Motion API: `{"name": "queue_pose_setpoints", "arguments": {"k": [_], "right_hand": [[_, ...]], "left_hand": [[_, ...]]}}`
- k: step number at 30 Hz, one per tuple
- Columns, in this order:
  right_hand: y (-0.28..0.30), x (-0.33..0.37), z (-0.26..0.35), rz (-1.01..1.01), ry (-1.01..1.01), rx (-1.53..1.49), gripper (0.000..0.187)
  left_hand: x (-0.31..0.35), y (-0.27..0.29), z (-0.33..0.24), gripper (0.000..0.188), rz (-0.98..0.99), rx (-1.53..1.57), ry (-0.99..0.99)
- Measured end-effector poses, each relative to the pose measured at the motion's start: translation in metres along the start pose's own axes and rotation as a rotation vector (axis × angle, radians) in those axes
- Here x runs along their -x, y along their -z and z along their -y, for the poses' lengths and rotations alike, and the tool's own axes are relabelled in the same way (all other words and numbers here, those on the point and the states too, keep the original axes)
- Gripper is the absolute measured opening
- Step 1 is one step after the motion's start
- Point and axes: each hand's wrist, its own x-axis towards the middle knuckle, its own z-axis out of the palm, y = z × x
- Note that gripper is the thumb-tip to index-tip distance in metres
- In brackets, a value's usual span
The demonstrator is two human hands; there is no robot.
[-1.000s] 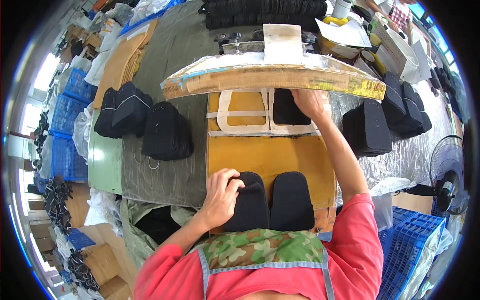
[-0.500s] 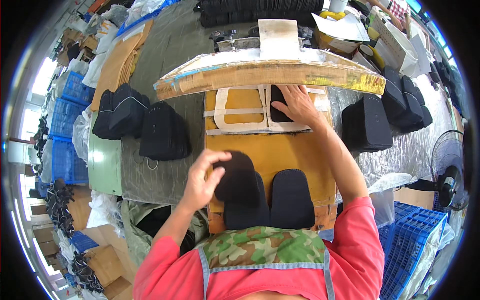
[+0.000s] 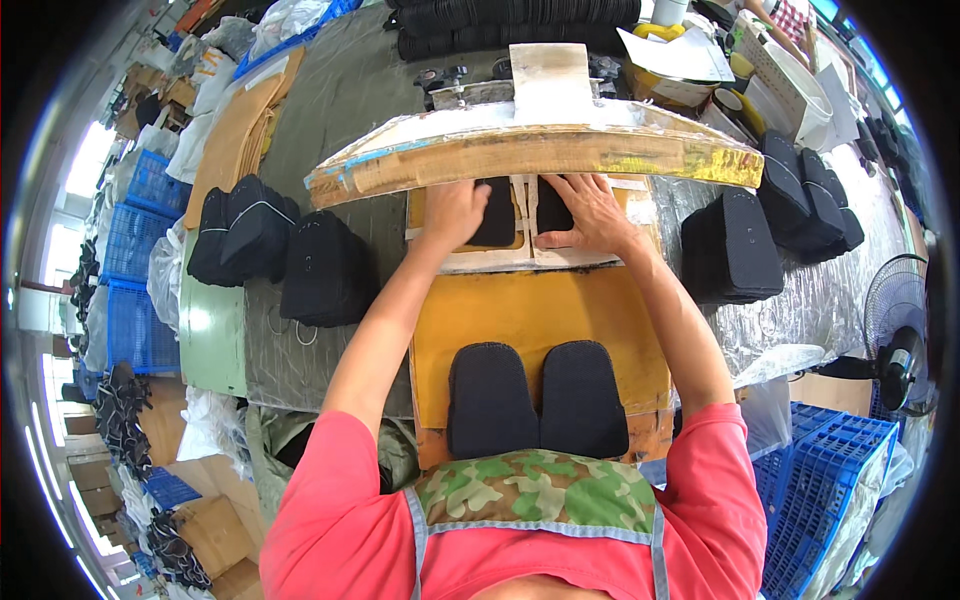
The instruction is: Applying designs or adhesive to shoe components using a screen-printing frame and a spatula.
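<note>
A yellow board (image 3: 540,305) lies in front of me, and a pale frame with two window openings (image 3: 470,260) rests on its far part. In the left opening is a black rounded pad (image 3: 497,215). My left hand (image 3: 455,215) grips that pad's left side with the thumb at its edge; the fingertips are hidden under a raised wooden-edged screen frame (image 3: 530,153). My right hand (image 3: 592,215) lies open, fingers spread, over a second black pad (image 3: 547,212) in the right opening. Two more black pads (image 3: 492,400) (image 3: 584,400) lie side by side at the board's near edge.
Stacks of black pads stand on the table left (image 3: 325,270) and right (image 3: 732,250) of the board. A fan (image 3: 900,350) and blue crates (image 3: 825,470) are at right. Tubs and papers (image 3: 680,60) sit at the back right, near another person's arm (image 3: 780,30).
My left hand has carried a black pad from above the near pads forward into the left opening. My right hand has stayed over the right opening, its fingers more spread.
</note>
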Motion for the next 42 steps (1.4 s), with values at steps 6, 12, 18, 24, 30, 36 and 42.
{"name": "queue_pose_setpoints", "arguments": {"k": [6, 12, 18, 24, 30, 36, 42], "right_hand": [[-0.003, 0.002, 0.002, -0.133, -0.049, -0.059, 0.086], [-0.014, 0.001, 0.001, -0.212, -0.117, -0.013, 0.07], [-0.007, 0.001, 0.005, -0.214, -0.076, 0.037, 0.065], [-0.009, 0.004, 0.0, -0.18, -0.079, 0.045, 0.08], [-0.01, 0.003, 0.002, -0.182, -0.067, 0.054, 0.091], [-0.008, 0.001, 0.005, -0.173, -0.1, 0.025, 0.083], [-0.01, 0.007, 0.003, -0.186, -0.109, 0.05, 0.081]], "left_hand": [[0.022, -0.01, -0.021, 0.069, 0.196, -0.204, -0.013], [0.025, -0.002, -0.028, 0.065, 0.245, -0.269, 0.025], [0.003, 0.01, -0.026, 0.055, 0.259, -0.158, -0.104], [0.011, -0.009, -0.019, 0.052, 0.095, -0.138, -0.249], [0.014, -0.014, -0.015, 0.056, 0.066, -0.207, -0.137], [0.013, -0.014, -0.015, 0.061, 0.211, -0.223, -0.059], [0.016, -0.001, -0.009, 0.06, 0.248, -0.144, -0.098]]}}
